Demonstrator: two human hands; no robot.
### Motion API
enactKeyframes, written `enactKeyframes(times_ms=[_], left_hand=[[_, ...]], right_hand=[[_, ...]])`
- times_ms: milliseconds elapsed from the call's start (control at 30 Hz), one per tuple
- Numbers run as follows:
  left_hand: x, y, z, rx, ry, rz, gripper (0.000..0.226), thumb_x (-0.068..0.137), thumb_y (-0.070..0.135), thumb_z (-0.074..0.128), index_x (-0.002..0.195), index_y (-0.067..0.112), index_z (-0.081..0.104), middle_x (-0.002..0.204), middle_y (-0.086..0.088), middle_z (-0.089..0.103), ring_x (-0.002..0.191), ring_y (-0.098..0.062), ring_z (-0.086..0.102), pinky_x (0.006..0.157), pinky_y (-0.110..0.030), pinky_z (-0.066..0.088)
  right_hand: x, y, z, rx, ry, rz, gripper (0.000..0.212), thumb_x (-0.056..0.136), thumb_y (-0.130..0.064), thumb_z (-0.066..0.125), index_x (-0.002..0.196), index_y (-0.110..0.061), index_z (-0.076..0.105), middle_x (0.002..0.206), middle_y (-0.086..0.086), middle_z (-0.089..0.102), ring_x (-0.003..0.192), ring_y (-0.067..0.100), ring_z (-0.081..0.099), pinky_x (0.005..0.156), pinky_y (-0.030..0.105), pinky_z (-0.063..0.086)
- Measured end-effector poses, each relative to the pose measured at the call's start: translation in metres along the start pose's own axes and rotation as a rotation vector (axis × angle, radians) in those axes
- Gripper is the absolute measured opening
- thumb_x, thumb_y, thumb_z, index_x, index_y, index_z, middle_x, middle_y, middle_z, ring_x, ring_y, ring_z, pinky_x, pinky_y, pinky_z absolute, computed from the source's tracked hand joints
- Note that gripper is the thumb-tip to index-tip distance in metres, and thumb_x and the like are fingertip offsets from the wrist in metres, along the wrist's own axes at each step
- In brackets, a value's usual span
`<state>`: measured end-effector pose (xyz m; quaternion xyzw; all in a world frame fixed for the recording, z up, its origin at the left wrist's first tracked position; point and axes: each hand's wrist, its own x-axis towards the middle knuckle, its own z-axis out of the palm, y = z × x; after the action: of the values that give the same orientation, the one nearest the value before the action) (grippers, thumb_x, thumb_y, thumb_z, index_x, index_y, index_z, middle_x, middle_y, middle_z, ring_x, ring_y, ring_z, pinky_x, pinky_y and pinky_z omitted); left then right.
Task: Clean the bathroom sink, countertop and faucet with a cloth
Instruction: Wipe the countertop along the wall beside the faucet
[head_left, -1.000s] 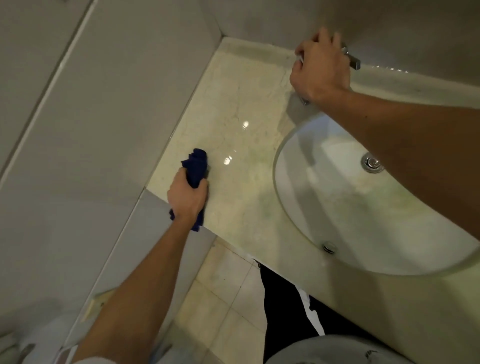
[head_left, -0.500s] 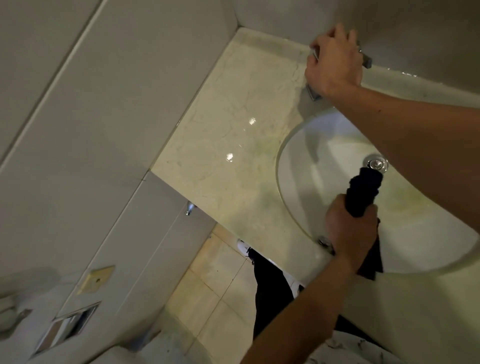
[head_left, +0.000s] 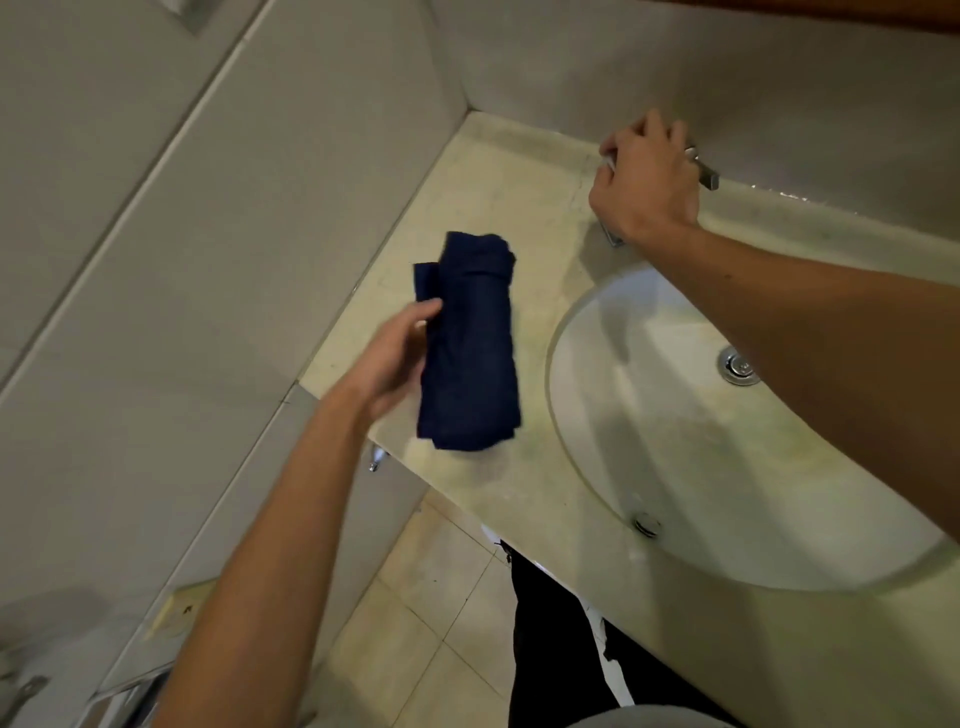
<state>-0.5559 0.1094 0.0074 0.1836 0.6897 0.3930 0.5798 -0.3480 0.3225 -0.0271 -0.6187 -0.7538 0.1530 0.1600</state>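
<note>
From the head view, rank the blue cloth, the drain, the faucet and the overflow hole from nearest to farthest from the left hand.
1. Blue cloth: the left hand holds its left edge, over the countertop.
2. Faucet: at the back wall, under the right hand.
3. Overflow hole: on the sink's near wall; too close to the faucet to call.
4. Drain: in the basin, farthest right.

Bare forearms; black white-striped trousers (head_left: 550, 639)

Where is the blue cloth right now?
In the head view the blue cloth is at the left hand, over the countertop left of the sink.
</note>
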Motion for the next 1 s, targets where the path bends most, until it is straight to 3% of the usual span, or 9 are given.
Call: enactKeyframes(times_ms=[67,133,233,367,500,667,767,867,1000], left_hand=[[0.014,0.001,-0.041,0.372,0.359,0.132,0.036,0.093,0.042,0.063,0.121,0.020,0.070,0.120,0.002,0.072,0.108,-0.014,0.066,0.108,-0.046,0.050],[0.016,-0.013,-0.050,0.504,0.697,0.300,0.025,0.090,0.037,0.069,0.106,0.018,0.072,0.103,0.004,0.072,0.092,-0.010,0.065,0.095,-0.042,0.056],[0.017,-0.039,-0.006,0.698,0.674,0.426,0.023,0.087,0.043,0.069,0.090,0.021,0.064,0.087,0.004,0.064,0.077,-0.011,0.059,0.069,-0.035,0.053],[0.056,-0.065,0.032,1.173,0.634,0.247,0.070,0.082,0.069,0.065,0.125,0.017,0.048,0.119,0.000,0.050,0.105,-0.019,0.051,0.070,-0.034,0.043],[0.075,-0.063,0.021,1.289,0.636,0.098,0.061,0.089,0.046,0.070,0.128,0.008,0.045,0.122,-0.012,0.053,0.102,-0.028,0.058,0.066,-0.035,0.042],[0.071,-0.030,-0.020,0.973,0.510,0.026,0.014,0.093,0.021,0.060,0.091,0.007,0.057,0.086,-0.010,0.063,0.074,-0.024,0.058,0.052,-0.028,0.041],[0.063,-0.006,-0.043,0.310,0.400,-0.177,0.010,0.087,0.013,0.052,0.091,0.007,0.059,0.099,-0.016,0.070,0.085,-0.029,0.065,0.074,-0.036,0.053],[0.059,0.019,-0.042,-0.126,0.102,-0.214,0.023,0.089,0.018,0.053,0.105,0.010,0.067,0.105,-0.009,0.075,0.094,-0.029,0.069,0.085,-0.041,0.055],[0.101,0.063,-0.023,0.087,0.090,-0.086,0.034,0.093,0.033,0.070,0.120,0.013,0.068,0.111,-0.008,0.077,0.102,-0.026,0.073,0.083,-0.040,0.060]], right_hand=[[0.000,-0.001,0.000,-0.007,0.000,0.004,0.033,0.097,-0.023,0.051,0.126,-0.017,0.064,0.134,0.010,0.050,0.128,0.034,0.044,0.099,0.046,0.043],[0.000,-0.001,0.000,-0.010,0.001,0.007,0.032,0.097,-0.023,0.051,0.126,-0.016,0.064,0.134,0.011,0.050,0.128,0.035,0.044,0.098,0.047,0.043],[0.000,0.000,0.001,-0.009,-0.002,0.008,0.033,0.095,-0.024,0.050,0.125,-0.017,0.064,0.133,0.012,0.051,0.127,0.035,0.044,0.098,0.049,0.044],[0.001,0.000,0.001,-0.004,-0.003,0.006,0.034,0.096,-0.026,0.050,0.125,-0.016,0.064,0.132,0.012,0.051,0.127,0.035,0.044,0.097,0.050,0.047],[-0.001,-0.001,0.001,0.002,-0.005,0.005,0.034,0.095,-0.027,0.051,0.124,-0.016,0.064,0.131,0.012,0.051,0.127,0.035,0.044,0.095,0.049,0.047],[-0.002,0.000,-0.001,0.016,-0.013,0.013,0.035,0.093,-0.026,0.052,0.123,-0.015,0.065,0.129,0.011,0.051,0.124,0.035,0.045,0.093,0.047,0.047],[-0.001,-0.001,0.001,0.015,0.002,0.013,0.034,0.094,-0.027,0.053,0.123,-0.015,0.065,0.128,0.011,0.052,0.122,0.036,0.046,0.094,0.049,0.048],[0.000,-0.001,0.002,0.001,0.002,0.032,0.033,0.095,-0.029,0.053,0.123,-0.016,0.065,0.127,0.010,0.052,0.121,0.036,0.046,0.089,0.049,0.052],[0.000,0.000,0.002,0.000,0.021,0.034,0.031,0.095,-0.031,0.054,0.121,-0.018,0.065,0.125,0.007,0.052,0.119,0.033,0.048,0.083,0.045,0.053]])
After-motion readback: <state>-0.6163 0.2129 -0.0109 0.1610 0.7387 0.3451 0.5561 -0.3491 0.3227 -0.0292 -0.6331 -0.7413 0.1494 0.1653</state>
